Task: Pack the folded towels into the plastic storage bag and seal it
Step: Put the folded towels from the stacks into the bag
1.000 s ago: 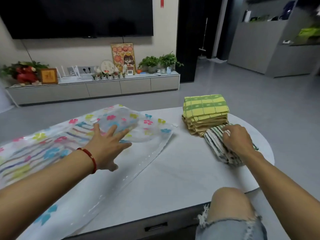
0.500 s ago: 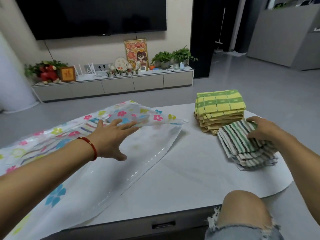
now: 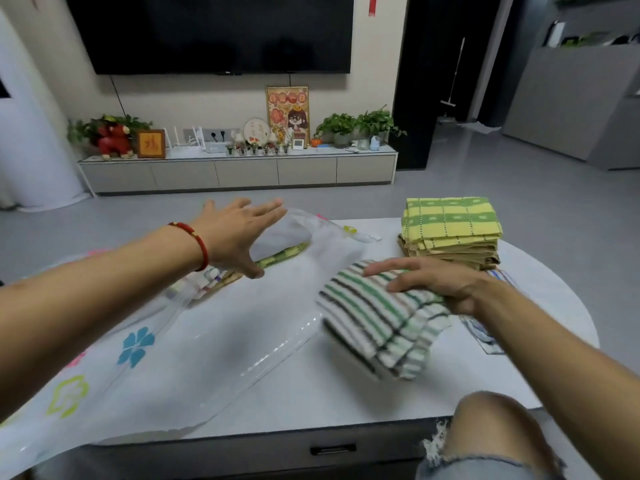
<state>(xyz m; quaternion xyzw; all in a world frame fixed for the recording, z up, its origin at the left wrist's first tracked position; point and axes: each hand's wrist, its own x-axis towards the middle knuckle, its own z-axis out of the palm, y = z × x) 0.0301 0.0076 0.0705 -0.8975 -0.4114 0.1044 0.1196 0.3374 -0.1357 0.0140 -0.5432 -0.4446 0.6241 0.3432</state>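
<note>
Glossy clear plastic storage bag (image 3: 207, 348); woven cloth striped towel (image 3: 377, 323) and checked towels (image 3: 450, 223); smooth, faintly glossy tabletop (image 3: 346, 400).

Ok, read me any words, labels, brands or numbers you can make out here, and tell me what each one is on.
No text can be read with certainty.
Small framed picture: one orange character, too blurred to read.
Cartoon poster: red characters along the top, too blurred.
Round plaque: small marks, too small.
Small white display: nothing legible.
Plastic storage bag: only flower prints, no words.
Striped towels: no labels visible.
</note>
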